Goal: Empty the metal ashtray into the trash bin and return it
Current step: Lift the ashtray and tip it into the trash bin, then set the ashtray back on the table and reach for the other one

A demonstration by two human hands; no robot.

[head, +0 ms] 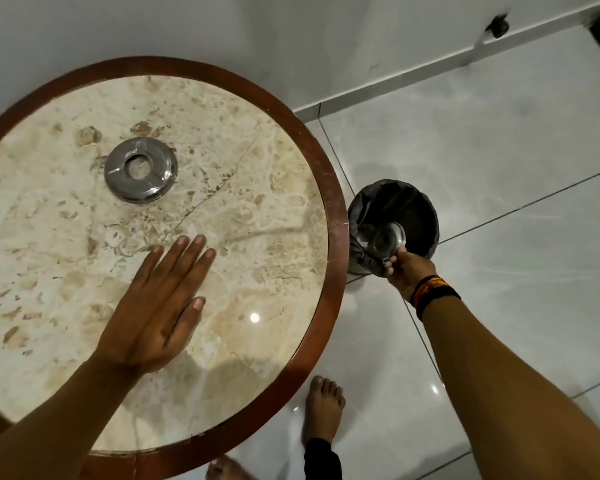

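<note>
My right hand [407, 271] grips the shiny metal ashtray bowl [387, 241] and holds it tipped over the mouth of the small black-lined trash bin [420, 209] on the floor beside the table. The ashtray's ring-shaped metal lid [141, 169] lies flat on the round marble table [336, 237], toward its far left. My left hand [156, 306] rests flat on the tabletop with fingers spread, well short of the lid and holding nothing. What is inside the bowl is hidden.
The table has a dark red wooden rim. White glossy floor tiles [499, 150] spread to the right. A white wall with a skirting board runs behind. My bare foot [323, 407] stands by the table's near edge.
</note>
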